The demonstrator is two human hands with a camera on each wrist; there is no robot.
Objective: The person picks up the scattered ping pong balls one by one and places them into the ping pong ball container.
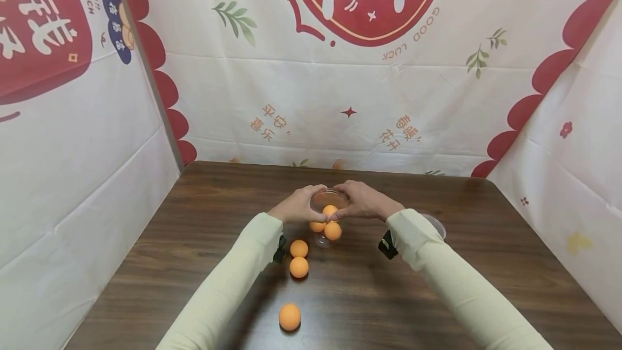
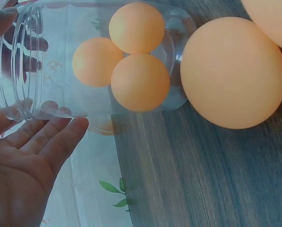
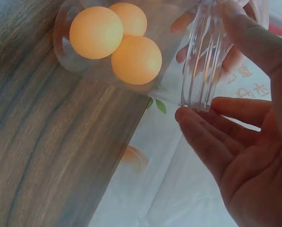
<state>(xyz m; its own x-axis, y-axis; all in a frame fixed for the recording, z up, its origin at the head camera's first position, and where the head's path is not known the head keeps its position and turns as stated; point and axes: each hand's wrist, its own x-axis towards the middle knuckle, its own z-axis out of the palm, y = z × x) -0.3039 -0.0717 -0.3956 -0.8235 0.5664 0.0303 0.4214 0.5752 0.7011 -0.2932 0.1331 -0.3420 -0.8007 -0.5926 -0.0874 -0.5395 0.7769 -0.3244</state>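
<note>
A clear plastic jar (image 1: 322,240) stands upright on the table with three orange ping-pong balls (image 1: 332,230) at its bottom. My left hand (image 1: 298,206) grips the jar's neck from the left, the fingers (image 2: 65,142) along its far side. From the right, my right hand (image 1: 365,200) holds the same neck, its thumb (image 3: 249,35) on the near side. Both thumbs come close together at the front of the rim. In the wrist views the ribbed mouth (image 3: 200,61) shows between the fingers.
Two loose orange balls (image 1: 298,267) lie touching, just left of the jar. Another ball (image 1: 290,317) lies nearer the front. A clear round lid (image 1: 436,226) is partly hidden by my right forearm. Printed cloth (image 1: 340,101) hangs behind the wooden table (image 1: 218,199).
</note>
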